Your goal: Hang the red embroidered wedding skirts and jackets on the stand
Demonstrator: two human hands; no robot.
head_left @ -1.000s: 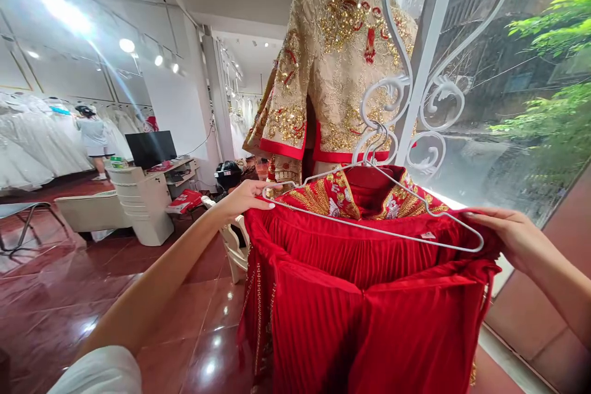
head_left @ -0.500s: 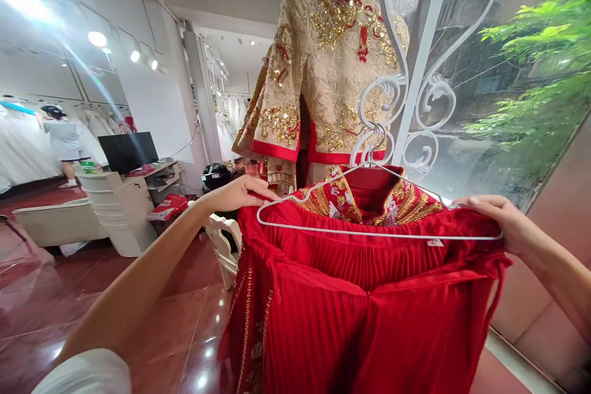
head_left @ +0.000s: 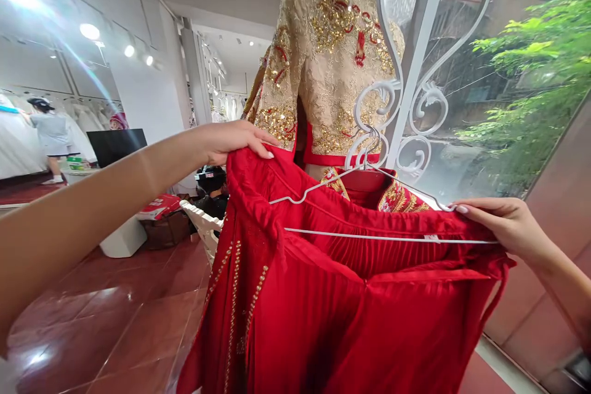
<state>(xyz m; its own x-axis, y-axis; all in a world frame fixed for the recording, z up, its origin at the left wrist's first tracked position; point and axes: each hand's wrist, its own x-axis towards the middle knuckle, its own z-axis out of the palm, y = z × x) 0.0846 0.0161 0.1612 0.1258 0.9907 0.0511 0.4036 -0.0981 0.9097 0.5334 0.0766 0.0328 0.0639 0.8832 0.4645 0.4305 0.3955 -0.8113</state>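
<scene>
A red pleated skirt (head_left: 314, 320) with a gathered waistband and gold-beaded side panels hangs in front of me on a white wire hanger (head_left: 360, 234). My left hand (head_left: 237, 140) pinches the left end of the waistband, raised over the hanger's left end and hiding it. My right hand (head_left: 505, 218) closes on the hanger's right shoulder, where the waistband bunches. Behind the skirt shows a red garment with a gold-embroidered collar (head_left: 401, 197). The hanger's hook reaches up to the white scrolled ironwork (head_left: 385, 104).
A gold sequined jacket (head_left: 323, 74) with red trim hangs just behind. A window is on the right. On the left are a white chair (head_left: 201, 225), a monitor (head_left: 115, 146), a red box (head_left: 159, 206) and, far off, a person (head_left: 53, 135) beside white gowns.
My left hand has risen, pulling the left side of the waistband up over the hanger's left end. My right hand stays at the right end. The view has shifted slightly.
</scene>
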